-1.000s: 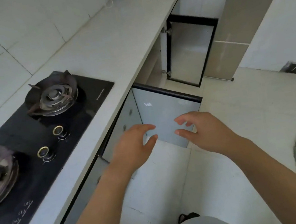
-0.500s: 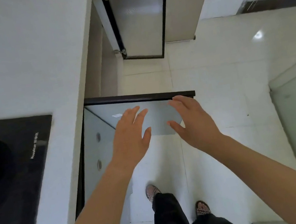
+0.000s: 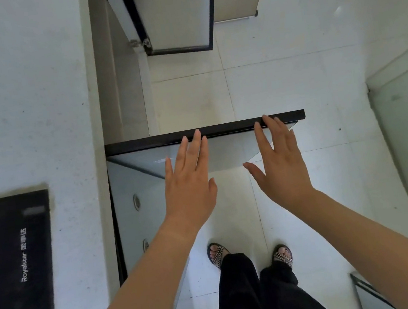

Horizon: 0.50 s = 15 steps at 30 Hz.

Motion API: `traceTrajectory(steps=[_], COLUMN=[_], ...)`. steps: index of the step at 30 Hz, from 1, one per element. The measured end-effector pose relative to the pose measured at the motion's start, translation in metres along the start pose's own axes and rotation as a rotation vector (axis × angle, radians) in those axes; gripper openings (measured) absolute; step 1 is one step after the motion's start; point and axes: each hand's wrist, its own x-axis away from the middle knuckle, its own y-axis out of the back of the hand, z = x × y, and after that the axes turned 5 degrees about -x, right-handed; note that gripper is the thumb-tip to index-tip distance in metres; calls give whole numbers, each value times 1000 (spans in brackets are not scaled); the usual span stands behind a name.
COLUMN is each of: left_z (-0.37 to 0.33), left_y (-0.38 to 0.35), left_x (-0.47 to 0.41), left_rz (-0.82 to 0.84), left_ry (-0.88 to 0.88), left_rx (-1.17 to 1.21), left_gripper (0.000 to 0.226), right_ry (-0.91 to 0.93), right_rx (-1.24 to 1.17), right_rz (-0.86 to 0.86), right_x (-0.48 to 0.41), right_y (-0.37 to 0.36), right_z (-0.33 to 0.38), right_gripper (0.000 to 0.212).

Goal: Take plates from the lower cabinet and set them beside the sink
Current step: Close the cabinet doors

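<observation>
White counter [image 3: 20, 102] at left, pale floor tiles below. Left hand [image 3: 188, 183] and right hand [image 3: 282, 166] flat, empty, fingertips at open cabinet door [image 3: 223, 148] top edge. Plates unseen, presumably inside cabinet. Likely heavy, brittle, slick; support stack under rims, both hands.

Speckled white stone look on the tabletop [image 3: 23, 102], matt and faintly grainy. Beside it the hob [image 3: 14, 275], black glass, glossy, white lettering printed on. The open cabinet door [image 3: 146, 168] shows a smooth pale glassy panel with a soft sheen, edged by a matt black frame [image 3: 220, 127]. Small shiny metal discs [image 3: 136, 202] sit on the next door front. Floor tiles [image 3: 291, 75] polished, off-white, catching glare. Woven black-and-white sandals [image 3: 216, 254], matt black cloth trousers [image 3: 259, 299].
</observation>
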Motion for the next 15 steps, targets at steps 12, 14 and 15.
traceTrajectory(steps=[12, 14, 15], left_z=[7, 7, 6], left_y=[18, 24, 28], left_x=[-37, -45, -50], left_rz=[18, 25, 27], left_ry=[41, 63, 80], left_rx=[-7, 9, 20], left_gripper=[80, 79, 79], right_ry=[91, 134, 158], right_rx=[-83, -91, -89], right_rz=[57, 82, 99], right_x=[-77, -95, -105], right_y=[8, 9, 10], right_z=[-14, -18, -20], right_gripper=[69, 69, 70])
